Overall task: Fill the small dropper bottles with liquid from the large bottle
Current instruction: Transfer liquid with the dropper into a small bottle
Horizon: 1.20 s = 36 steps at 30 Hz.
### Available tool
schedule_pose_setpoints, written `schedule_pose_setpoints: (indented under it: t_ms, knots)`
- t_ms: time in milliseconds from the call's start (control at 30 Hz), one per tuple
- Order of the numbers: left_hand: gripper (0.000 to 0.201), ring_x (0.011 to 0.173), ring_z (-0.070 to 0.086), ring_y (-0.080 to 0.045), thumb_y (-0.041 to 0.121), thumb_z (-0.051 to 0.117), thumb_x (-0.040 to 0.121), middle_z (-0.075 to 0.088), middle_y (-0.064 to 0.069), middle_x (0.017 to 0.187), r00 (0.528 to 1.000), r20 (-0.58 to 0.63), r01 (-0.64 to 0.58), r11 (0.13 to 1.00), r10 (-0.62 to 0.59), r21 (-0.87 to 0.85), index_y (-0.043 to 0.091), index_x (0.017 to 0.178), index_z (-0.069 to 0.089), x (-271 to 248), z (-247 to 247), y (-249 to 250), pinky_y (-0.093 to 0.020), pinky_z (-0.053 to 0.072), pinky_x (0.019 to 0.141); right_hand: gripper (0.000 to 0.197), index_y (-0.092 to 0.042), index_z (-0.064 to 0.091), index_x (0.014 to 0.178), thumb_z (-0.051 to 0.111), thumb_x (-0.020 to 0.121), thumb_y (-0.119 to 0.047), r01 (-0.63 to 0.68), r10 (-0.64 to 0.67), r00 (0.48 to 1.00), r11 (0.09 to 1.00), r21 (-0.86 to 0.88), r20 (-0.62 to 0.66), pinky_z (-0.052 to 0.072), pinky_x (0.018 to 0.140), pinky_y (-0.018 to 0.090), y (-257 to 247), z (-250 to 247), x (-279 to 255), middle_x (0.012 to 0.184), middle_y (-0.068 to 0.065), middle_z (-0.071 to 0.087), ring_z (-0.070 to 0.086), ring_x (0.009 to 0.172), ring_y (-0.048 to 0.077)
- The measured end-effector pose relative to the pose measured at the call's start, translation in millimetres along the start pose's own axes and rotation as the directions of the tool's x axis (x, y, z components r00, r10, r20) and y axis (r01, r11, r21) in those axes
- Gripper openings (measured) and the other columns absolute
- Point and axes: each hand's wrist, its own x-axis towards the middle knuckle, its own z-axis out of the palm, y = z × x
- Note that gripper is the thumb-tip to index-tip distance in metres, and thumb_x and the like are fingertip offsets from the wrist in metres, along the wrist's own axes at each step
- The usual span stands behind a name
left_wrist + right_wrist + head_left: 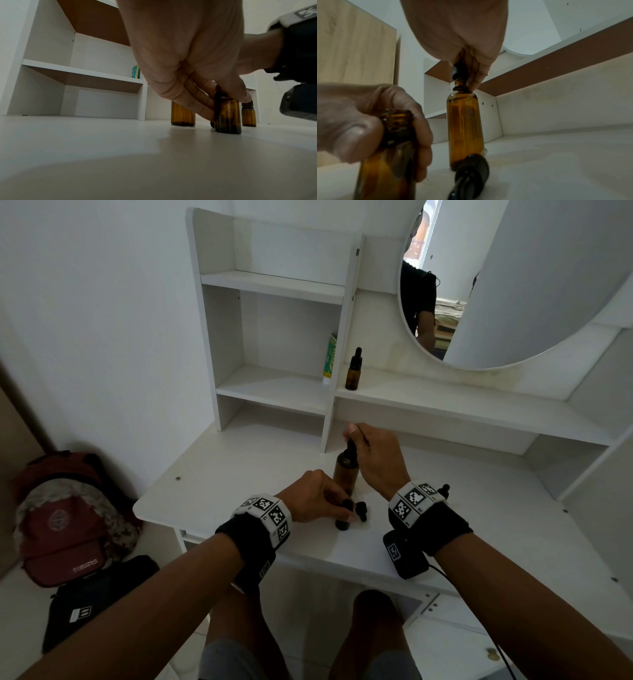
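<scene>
The large amber bottle [346, 470] [464, 128] stands upright on the white desk [239, 474]. My right hand [352, 436] [462, 73] is above it and pinches the black dropper top [459, 70] at its neck. My left hand [346, 513] [228, 108] grips a small amber bottle [228, 117] [393, 135] that stands just in front, its mouth uncapped. A loose black dropper cap [361, 510] [471, 173] lies beside it. Behind my right wrist stands another small bottle [443, 489] [249, 116].
A capped amber dropper bottle [353, 369] stands on the raised shelf below the round mirror [513, 285]. A green-and-white tube [330, 359] leans in the shelf unit at the desk's back left. A red backpack [68, 518] lies on the floor to the left.
</scene>
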Motion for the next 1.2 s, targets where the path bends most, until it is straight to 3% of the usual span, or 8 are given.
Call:
schedule_pose_setpoints:
  t_ms: [200, 333, 500, 667, 867, 1033, 1200]
  knots:
    - [0.027, 0.089, 0.072, -0.008, 0.026, 0.085, 0.075, 0.078, 0.003, 0.094, 1.0, 0.001, 0.019, 1.0, -0.019, -0.009, 0.014, 0.098, 0.08, 0, -1, 2, -0.029, 0.057, 0.09, 0.033, -0.011, 0.07, 0.096, 0.044, 0.102, -0.031, -0.035, 0.042, 0.994, 0.996, 0.08, -0.097, 0.058, 0.074, 0.027, -12, -23, 15, 0.085, 0.002, 0.071, 0.069, 0.077, 0.011]
    - [0.026, 0.087, 0.071, -0.005, 0.026, 0.085, 0.075, 0.078, 0.003, 0.093, 1.0, -0.001, 0.012, 1.0, -0.012, -0.006, 0.014, 0.098, 0.08, 0, -1, 2, -0.025, 0.056, 0.088, 0.034, -0.015, 0.069, 0.094, 0.043, 0.101, -0.036, -0.055, 0.079, 0.986, 0.986, 0.157, -0.148, 0.059, 0.077, 0.034, -18, -42, 22, 0.084, 0.0, 0.072, 0.069, 0.078, 0.009]
    - [0.026, 0.087, 0.071, -0.004, 0.026, 0.085, 0.075, 0.078, 0.004, 0.093, 1.0, -0.002, 0.017, 1.0, -0.017, -0.012, 0.016, 0.099, 0.08, 1, -1, 0, -0.02, 0.056, 0.087, 0.03, -0.016, 0.068, 0.095, 0.044, 0.101, -0.034, -0.03, 0.071, 0.981, 0.975, 0.221, -0.18, 0.058, 0.078, 0.042, -23, -47, 5, 0.085, 0.004, 0.072, 0.07, 0.081, 0.016]
    - [0.027, 0.088, 0.071, -0.003, 0.026, 0.085, 0.075, 0.078, 0.005, 0.094, 1.0, -0.001, 0.026, 1.0, -0.026, -0.015, 0.016, 0.1, 0.08, 1, 0, -1, -0.019, 0.056, 0.086, 0.025, -0.015, 0.066, 0.098, 0.045, 0.101, -0.029, 0.034, 0.045, 0.961, 0.961, 0.275, -0.273, 0.058, 0.079, 0.04, -28, -49, -9, 0.087, 0.004, 0.071, 0.07, 0.082, 0.016]
    - [0.027, 0.087, 0.071, -0.003, 0.027, 0.085, 0.075, 0.078, 0.005, 0.093, 1.0, -0.002, 0.02, 1.0, -0.02, -0.004, 0.017, 0.099, 0.08, 0, -1, 0, -0.018, 0.055, 0.084, 0.026, -0.007, 0.066, 0.099, 0.046, 0.101, -0.023, -0.012, 0.053, 0.99, 0.953, 0.304, -0.127, 0.059, 0.071, 0.033, -27, -47, -22, 0.083, 0.006, 0.07, 0.069, 0.074, 0.017]
    - [0.026, 0.085, 0.071, -0.003, 0.026, 0.085, 0.075, 0.078, 0.005, 0.091, 1.0, -0.005, 0.023, 1.0, -0.023, -0.005, 0.016, 0.099, 0.08, -1, -1, 1, -0.019, 0.056, 0.084, 0.025, -0.008, 0.067, 0.098, 0.047, 0.101, -0.022, -0.018, 0.032, 0.998, 0.963, 0.269, -0.049, 0.054, 0.068, 0.019, -25, -39, -31, 0.08, 0.0, 0.069, 0.067, 0.07, 0.006]
    - [0.026, 0.087, 0.072, -0.009, 0.026, 0.084, 0.076, 0.078, 0.001, 0.093, 1.0, -0.009, 0.017, 1.0, -0.017, 0.011, 0.013, 0.098, 0.08, -1, 0, 3, -0.028, 0.058, 0.089, 0.024, -0.01, 0.068, 0.098, 0.048, 0.1, -0.023, -0.04, 0.049, 0.999, 0.964, 0.265, -0.025, 0.056, 0.069, 0.021, -26, -34, -35, 0.079, -0.002, 0.069, 0.067, 0.07, 0.003]
